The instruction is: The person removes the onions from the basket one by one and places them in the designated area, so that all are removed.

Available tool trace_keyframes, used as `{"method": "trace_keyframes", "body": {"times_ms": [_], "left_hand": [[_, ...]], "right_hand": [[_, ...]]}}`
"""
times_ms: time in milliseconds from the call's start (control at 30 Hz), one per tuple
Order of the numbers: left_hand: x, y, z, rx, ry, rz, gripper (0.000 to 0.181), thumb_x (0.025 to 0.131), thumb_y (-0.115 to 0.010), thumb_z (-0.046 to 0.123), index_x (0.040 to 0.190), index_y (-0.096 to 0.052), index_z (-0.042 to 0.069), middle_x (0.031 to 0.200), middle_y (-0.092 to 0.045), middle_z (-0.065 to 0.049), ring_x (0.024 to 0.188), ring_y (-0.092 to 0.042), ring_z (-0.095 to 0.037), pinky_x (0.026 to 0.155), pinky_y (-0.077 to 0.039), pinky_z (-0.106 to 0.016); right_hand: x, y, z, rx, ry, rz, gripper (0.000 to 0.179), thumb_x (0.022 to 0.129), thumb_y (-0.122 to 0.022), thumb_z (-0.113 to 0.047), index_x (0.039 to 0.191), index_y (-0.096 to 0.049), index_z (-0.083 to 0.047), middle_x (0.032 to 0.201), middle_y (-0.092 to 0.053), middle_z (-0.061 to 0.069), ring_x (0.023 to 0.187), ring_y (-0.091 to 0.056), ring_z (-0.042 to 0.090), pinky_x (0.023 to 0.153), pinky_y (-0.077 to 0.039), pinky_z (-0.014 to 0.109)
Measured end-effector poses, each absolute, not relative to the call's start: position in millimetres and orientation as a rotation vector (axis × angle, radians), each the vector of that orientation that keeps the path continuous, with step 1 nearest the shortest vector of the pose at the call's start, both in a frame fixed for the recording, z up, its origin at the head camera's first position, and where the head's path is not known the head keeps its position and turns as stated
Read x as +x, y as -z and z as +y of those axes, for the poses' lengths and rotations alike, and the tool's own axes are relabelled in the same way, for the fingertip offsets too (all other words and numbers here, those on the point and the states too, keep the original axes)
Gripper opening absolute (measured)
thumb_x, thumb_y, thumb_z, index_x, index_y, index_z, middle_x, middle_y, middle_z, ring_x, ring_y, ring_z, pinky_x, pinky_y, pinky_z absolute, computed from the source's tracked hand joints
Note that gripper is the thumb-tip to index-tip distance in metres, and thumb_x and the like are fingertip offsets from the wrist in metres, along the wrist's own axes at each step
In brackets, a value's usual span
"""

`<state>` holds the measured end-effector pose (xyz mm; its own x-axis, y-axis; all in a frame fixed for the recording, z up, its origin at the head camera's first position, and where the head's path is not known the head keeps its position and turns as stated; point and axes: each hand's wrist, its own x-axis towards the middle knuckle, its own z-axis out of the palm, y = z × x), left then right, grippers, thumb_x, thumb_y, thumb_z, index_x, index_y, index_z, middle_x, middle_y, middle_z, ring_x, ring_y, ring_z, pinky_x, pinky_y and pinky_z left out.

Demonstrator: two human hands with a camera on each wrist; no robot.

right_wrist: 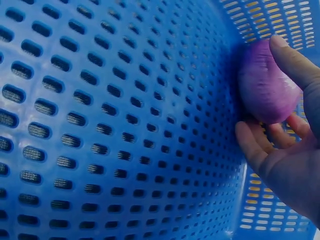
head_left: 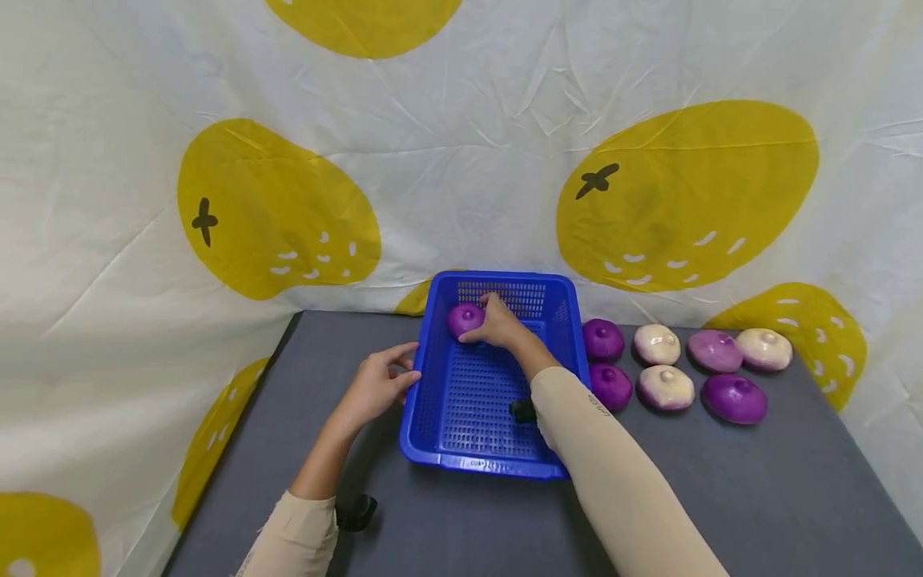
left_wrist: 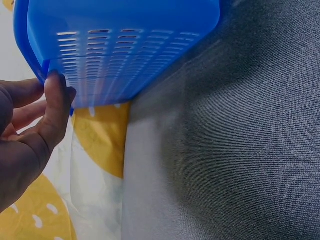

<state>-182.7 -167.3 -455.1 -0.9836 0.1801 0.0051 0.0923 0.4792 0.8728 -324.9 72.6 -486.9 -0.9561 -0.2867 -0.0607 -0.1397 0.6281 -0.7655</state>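
Observation:
A blue perforated plastic basket (head_left: 490,463) sits on the grey table, its far end near the patterned cloth. Inside, at its far left corner, lies a purple onion (head_left: 465,320). My right hand (head_left: 499,324) reaches into the basket and grips this onion from its right side. In the right wrist view the thumb (right_wrist: 292,62) is on one side of the onion (right_wrist: 265,82), the fingers curled around the other. My left hand (head_left: 378,381) touches the basket's left rim with its fingertips. In the left wrist view, fingertips (left_wrist: 55,85) meet the rim from outside.
Right of the basket, several onions stand in two rows: dark purple ones (head_left: 602,340), pale ones (head_left: 657,344) and a lighter purple one (head_left: 715,351). Behind the grey table (head_left: 793,481) hangs a white cloth (head_left: 469,200) with yellow prints. Black wrist cameras (head_left: 356,513) sit on both wrists.

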Motion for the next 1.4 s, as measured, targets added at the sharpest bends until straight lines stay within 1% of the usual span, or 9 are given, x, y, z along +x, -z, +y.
{"method": "trace_keyframes", "body": {"times_ms": [33, 133, 400, 533, 633, 767, 833, 1133, 1400], "left_hand": [[-182.8, 455.2, -167.3, 0.245, -1.543, 2.624, 0.051, 0.097, -0.07, 0.003, 0.146, -0.056, 0.002, 0.106, -0.067, -0.019, 0.068, -0.069, -0.017, 0.064, -0.062, -0.054], [-182.8, 455.4, -167.2, 0.244, -1.549, 2.616, 0.051, 0.097, -0.069, 0.003, 0.146, -0.056, 0.001, 0.105, -0.067, -0.019, 0.068, -0.068, -0.017, 0.064, -0.063, -0.054], [-183.5, 455.4, -167.1, 0.234, -1.565, 2.605, 0.051, 0.097, -0.069, 0.002, 0.146, -0.056, 0.001, 0.105, -0.067, -0.019, 0.069, -0.069, -0.017, 0.065, -0.063, -0.054], [-183.3, 455.3, -167.0, 0.247, -1.566, 2.608, 0.051, 0.097, -0.069, 0.002, 0.146, -0.055, 0.001, 0.105, -0.067, -0.02, 0.068, -0.069, -0.018, 0.061, -0.063, -0.045], [-183.7, 454.6, -167.7, 0.249, -1.57, 2.617, 0.051, 0.097, -0.069, 0.003, 0.146, -0.056, 0.002, 0.105, -0.066, -0.02, 0.068, -0.068, -0.018, 0.06, -0.063, -0.044], [-184.2, 454.5, -168.2, 0.253, -1.568, 2.616, 0.051, 0.097, -0.069, 0.002, 0.146, -0.056, 0.001, 0.106, -0.066, -0.021, 0.068, -0.068, -0.018, 0.065, -0.062, -0.054], [-184.4, 455.1, -168.3, 0.257, -1.562, 2.614, 0.051, 0.097, -0.069, 0.002, 0.146, -0.055, 0.001, 0.106, -0.066, -0.021, 0.068, -0.068, -0.018, 0.066, -0.062, -0.056], [-184.4, 453.4, -164.9, 0.243, -1.562, 2.61, 0.051, 0.097, -0.069, 0.002, 0.147, -0.055, 0.0, 0.106, -0.066, -0.021, 0.07, -0.069, -0.019, 0.066, -0.063, -0.055], [-183.0, 451.7, -166.3, 0.231, -1.53, 2.621, 0.051, 0.098, -0.068, 0.002, 0.147, -0.055, 0.0, 0.107, -0.066, -0.021, 0.071, -0.07, -0.02, 0.063, -0.063, -0.049]], "right_hand": [[-324.9, 488.2, 72.7, -0.351, 1.233, 2.653, 0.096, 0.076, -0.092, -0.027, 0.147, -0.035, 0.004, 0.143, -0.047, 0.031, 0.135, -0.048, 0.043, 0.118, -0.039, 0.051], [-323.6, 490.2, 73.2, -0.412, 1.196, 2.655, 0.094, 0.079, -0.09, -0.027, 0.15, -0.036, 0.002, 0.145, -0.047, 0.029, 0.136, -0.048, 0.041, 0.118, -0.039, 0.051], [-324.0, 491.2, 74.2, -0.522, 1.136, 2.623, 0.084, 0.086, -0.085, -0.027, 0.151, -0.039, -0.001, 0.142, -0.055, 0.024, 0.129, -0.056, 0.039, 0.111, -0.047, 0.051], [-323.1, 486.7, 76.0, -0.566, 1.116, 2.627, 0.082, 0.085, -0.085, -0.028, 0.15, -0.042, -0.001, 0.139, -0.058, 0.024, 0.127, -0.058, 0.038, 0.11, -0.048, 0.051], [-323.2, 478.6, 77.0, -0.593, 1.092, 2.615, 0.083, 0.084, -0.085, -0.029, 0.15, -0.043, -0.001, 0.139, -0.058, 0.023, 0.127, -0.058, 0.038, 0.111, -0.047, 0.05], [-322.7, 462.5, 81.6, -0.605, 1.049, 2.597, 0.085, 0.085, -0.084, -0.031, 0.152, -0.042, -0.002, 0.142, -0.057, 0.022, 0.129, -0.057, 0.037, 0.112, -0.047, 0.05], [-322.1, 453.7, 85.3, -0.614, 1.036, 2.594, 0.085, 0.086, -0.083, -0.031, 0.154, -0.042, -0.003, 0.145, -0.055, 0.022, 0.13, -0.056, 0.037, 0.112, -0.047, 0.051], [-315.1, 414.9, 103.3, -0.655, 0.944, 2.629, 0.086, 0.087, -0.082, -0.035, 0.156, -0.04, -0.006, 0.149, -0.053, 0.019, 0.131, -0.056, 0.035, 0.112, -0.047, 0.051], [-298.9, 395.5, 113.7, -0.752, 0.838, 2.677, 0.085, 0.084, -0.083, -0.033, 0.153, -0.044, -0.002, 0.142, -0.059, 0.02, 0.124, -0.06, 0.035, 0.108, -0.05, 0.049]]}}
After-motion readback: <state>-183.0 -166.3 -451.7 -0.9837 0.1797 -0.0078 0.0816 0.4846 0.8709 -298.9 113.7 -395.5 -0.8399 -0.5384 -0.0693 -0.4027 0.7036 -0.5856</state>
